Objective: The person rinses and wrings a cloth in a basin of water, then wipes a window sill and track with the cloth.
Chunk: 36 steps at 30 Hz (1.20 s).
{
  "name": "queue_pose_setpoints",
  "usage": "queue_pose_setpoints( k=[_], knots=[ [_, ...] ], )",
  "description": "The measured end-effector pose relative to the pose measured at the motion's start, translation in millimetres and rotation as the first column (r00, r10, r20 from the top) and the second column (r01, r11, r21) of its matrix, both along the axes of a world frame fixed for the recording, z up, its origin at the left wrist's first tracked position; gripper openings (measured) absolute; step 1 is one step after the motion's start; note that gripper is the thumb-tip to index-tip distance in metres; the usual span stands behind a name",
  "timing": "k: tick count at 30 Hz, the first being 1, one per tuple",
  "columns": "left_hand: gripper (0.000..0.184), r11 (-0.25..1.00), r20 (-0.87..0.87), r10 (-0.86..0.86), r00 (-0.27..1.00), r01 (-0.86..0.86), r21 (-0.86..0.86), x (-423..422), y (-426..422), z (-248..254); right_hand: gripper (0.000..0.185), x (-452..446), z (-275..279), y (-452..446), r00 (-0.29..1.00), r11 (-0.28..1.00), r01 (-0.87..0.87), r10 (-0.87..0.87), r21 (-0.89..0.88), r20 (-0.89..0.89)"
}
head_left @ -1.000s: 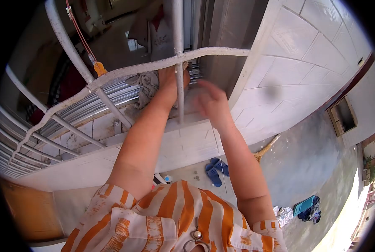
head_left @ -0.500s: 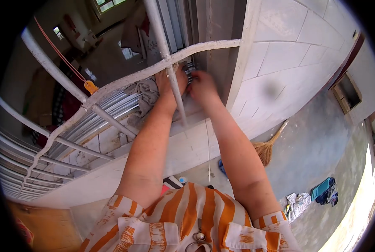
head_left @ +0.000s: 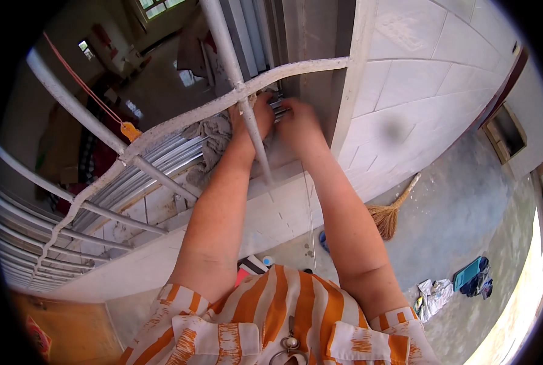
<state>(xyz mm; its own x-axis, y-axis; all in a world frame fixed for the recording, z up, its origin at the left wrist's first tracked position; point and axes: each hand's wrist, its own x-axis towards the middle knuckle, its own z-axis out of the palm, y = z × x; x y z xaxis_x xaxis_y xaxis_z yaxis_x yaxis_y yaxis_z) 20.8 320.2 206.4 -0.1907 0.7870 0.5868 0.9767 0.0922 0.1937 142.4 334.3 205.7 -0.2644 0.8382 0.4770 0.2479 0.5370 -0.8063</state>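
Both my hands reach through the window bars to the right end of the metal window track (head_left: 177, 152). My left hand (head_left: 256, 118) is partly behind a grey bar, its fingers bent at the track; what they grip is hidden. Close beside it, my right hand (head_left: 300, 125) has its fingers curled together against the track, near the frame's corner. I cannot make out what is in them. A crumpled grey cloth (head_left: 215, 143) lies on the track and sill, just left of my left wrist. A thin line, perhaps a thread or wire, hangs below my right hand.
Painted window bars (head_left: 189, 118) cross in front of my left hand. An orange tag (head_left: 130, 131) hangs on a red cord. To the right is a white tiled wall (head_left: 405, 79). Below, a straw broom (head_left: 386, 219), a blue-green dustpan-like object (head_left: 467, 274) and silvery crumpled material (head_left: 434, 298) lie on the floor.
My right hand has shifted slightly and its fingers sit a little higher at the track. My left hand stays nearly in place. The thin hanging line has swung slightly right.
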Motion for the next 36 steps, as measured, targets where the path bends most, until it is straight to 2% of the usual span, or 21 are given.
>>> queue_pose_setpoints(
  k=[2,3,5,8,9,11,14,18,20,21,23,24,26,27,30,32,33,35,36],
  knots=[
    [0.031,0.997,-0.027,-0.007,1.000,0.009,0.077,0.2,3.4,-1.8,0.028,-6.5,-1.9,9.4,0.994,0.980,-0.067,0.050,-0.189,-0.092],
    [0.031,0.997,-0.028,-0.008,1.000,0.010,0.077,0.2,4.0,-2.6,0.028,-6.8,-3.2,10.6,0.994,0.980,-0.066,0.049,-0.188,-0.093],
    [0.030,0.991,0.054,-0.054,0.997,0.047,0.126,1.1,3.8,-2.2,0.031,-7.2,-2.9,12.1,0.999,0.997,-0.038,0.040,-0.072,0.029],
    [0.027,0.970,0.062,-0.148,0.987,0.132,0.204,3.0,-0.2,0.7,0.031,-4.7,0.9,8.8,0.991,0.997,-0.016,0.027,-0.080,0.133],
    [0.027,0.970,0.063,-0.147,0.987,0.131,0.204,2.9,-0.6,-0.3,0.031,-4.8,3.9,7.9,0.991,0.997,-0.017,0.028,-0.081,0.134],
    [0.026,0.966,0.077,-0.152,0.985,0.131,0.221,4.5,-1.2,0.2,0.022,-4.2,13.5,5.6,0.948,0.997,0.011,0.015,-0.080,0.318],
    [0.025,0.968,0.090,-0.170,0.981,0.149,0.205,2.9,-3.3,1.5,0.022,-5.7,29.3,0.1,0.920,0.991,0.019,0.034,-0.131,0.391],
    [0.026,0.969,0.116,-0.185,0.976,0.162,0.184,6.9,-6.9,5.9,0.022,-6.8,33.0,-1.0,0.929,0.995,0.010,0.029,-0.104,0.369],
    [0.027,0.981,0.233,-0.182,0.955,0.159,0.112,5.9,-8.4,8.1,0.021,-11.5,27.2,6.3,0.927,0.996,-0.002,0.033,-0.085,0.374],
    [0.027,0.980,0.235,-0.183,0.955,0.160,0.115,6.8,-12.4,7.0,0.021,-13.6,23.5,9.7,0.926,0.997,-0.001,0.032,-0.082,0.377],
    [0.030,0.925,0.243,-0.274,0.930,0.186,0.330,16.1,-26.5,0.4,0.019,-12.1,18.0,18.8,0.942,0.996,0.017,0.013,-0.087,0.334],
    [0.030,0.925,0.246,-0.274,0.930,0.185,0.330,18.1,-37.8,0.0,0.019,-12.2,16.9,18.3,0.941,0.996,0.017,0.013,-0.087,0.337],
    [0.031,0.933,0.138,-0.265,0.954,0.217,0.288,15.2,-65.3,2.0,0.025,-15.4,13.4,16.3,0.938,0.998,0.020,0.004,-0.065,0.348],
    [0.031,0.933,0.141,-0.265,0.954,0.217,0.289,13.9,-79.4,4.2,0.025,-17.6,12.8,19.2,0.937,0.998,0.020,0.004,-0.065,0.350],
    [0.024,0.929,0.081,-0.305,0.949,0.278,0.246,8.9,-125.3,4.1,0.019,-27.7,10.3,34.6,0.931,0.986,-0.020,0.079,-0.164,0.357],
    [0.023,0.915,0.032,-0.367,0.930,0.354,0.196,5.8,-149.3,1.0,0.023,-36.6,1.5,47.1,0.909,0.994,-0.102,0.108,-0.037,0.402],
    [0.023,0.913,0.031,-0.370,0.929,0.357,0.200,8.6,-156.7,1.3,0.023,-41.6,-3.8,55.0,0.909,0.995,-0.099,0.103,-0.033,0.404],
    [0.021,0.874,0.004,-0.474,0.880,0.471,0.118,17.2,-168.1,2.2,0.026,-46.8,-10.4,61.0,0.938,0.980,-0.201,0.189,0.009,0.290],
    [0.018,0.875,-0.022,-0.470,0.882,0.469,0.116,15.4,-168.5,-2.7,0.025,-48.9,-11.6,60.3,0.922,0.980,-0.190,0.156,0.064,0.355]
  ],
)
